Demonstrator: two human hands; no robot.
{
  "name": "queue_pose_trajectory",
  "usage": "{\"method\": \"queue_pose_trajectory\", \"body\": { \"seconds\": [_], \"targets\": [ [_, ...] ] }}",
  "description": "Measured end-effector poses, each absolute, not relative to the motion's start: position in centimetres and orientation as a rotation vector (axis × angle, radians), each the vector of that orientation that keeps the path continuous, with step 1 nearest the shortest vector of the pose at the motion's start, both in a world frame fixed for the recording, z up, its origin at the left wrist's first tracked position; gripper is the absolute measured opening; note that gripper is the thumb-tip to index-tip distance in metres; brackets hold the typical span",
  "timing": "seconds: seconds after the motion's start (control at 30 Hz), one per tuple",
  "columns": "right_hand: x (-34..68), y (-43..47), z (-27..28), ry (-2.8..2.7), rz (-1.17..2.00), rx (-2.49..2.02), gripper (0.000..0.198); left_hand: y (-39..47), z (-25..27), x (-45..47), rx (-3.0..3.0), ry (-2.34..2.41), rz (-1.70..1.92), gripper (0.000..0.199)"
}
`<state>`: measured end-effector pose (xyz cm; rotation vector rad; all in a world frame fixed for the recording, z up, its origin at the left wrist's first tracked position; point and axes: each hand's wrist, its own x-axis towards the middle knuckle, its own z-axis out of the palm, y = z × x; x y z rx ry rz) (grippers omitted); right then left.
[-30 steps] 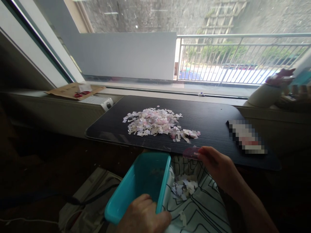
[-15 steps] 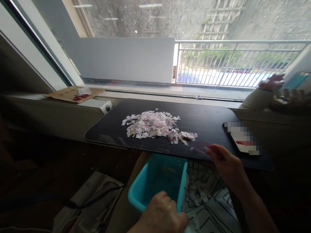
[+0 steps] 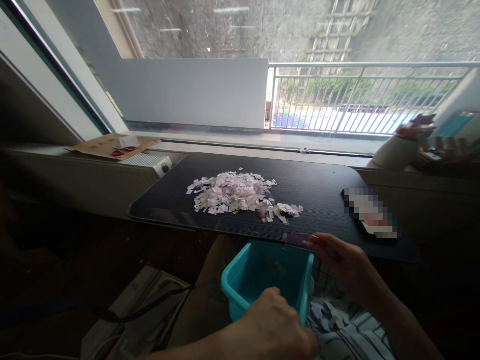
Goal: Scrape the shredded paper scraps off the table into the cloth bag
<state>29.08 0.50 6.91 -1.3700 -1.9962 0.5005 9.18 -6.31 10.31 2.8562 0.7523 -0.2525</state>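
My left hand [image 3: 275,325] is closed on the near rim of a teal plastic bin [image 3: 236,295], below the table's front edge. A few small scraps show dimly inside the bin. My right hand [image 3: 347,260] pinches a thin, see-through piece with a reddish edge [image 3: 298,240] at the table edge, above the bin's far right side. Its exact kind is unclear. On the black table [image 3: 311,185] lies a heap of small cut paper scraps [image 3: 236,192], with a smaller clump [image 3: 287,211] at its right end.
A phone-like object, partly blurred out, [image 3: 375,215] rests at the table's right. On the sill are red-handled scissors [image 3: 124,150] on brown paper [image 3: 93,145], and a white vase-like figure [image 3: 395,150]. More scraps [image 3: 326,315] lie on the patterned cloth over my lap.
The teal bin has moved right with my left hand, now under the right hand's piece. My right hand has come slightly down and left, bringing the thin piece to the table edge.
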Motion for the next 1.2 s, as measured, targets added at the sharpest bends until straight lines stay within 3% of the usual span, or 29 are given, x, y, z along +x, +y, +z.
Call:
{"method": "queue_pose_trajectory", "body": {
  "seconds": [0.3, 1.2],
  "targets": [
    [28.4, 2.5, 7.2, -1.994, 0.481, -1.315, 0.023, -5.8, 12.2, 9.3, 2.801, 0.741, -0.464, 0.011],
    [28.9, 5.6, 6.8, -1.946, 0.441, -1.353, 0.026, -5.8, 12.1, 9.6, 2.778, 0.766, -0.466, 0.01]
  ]
}}
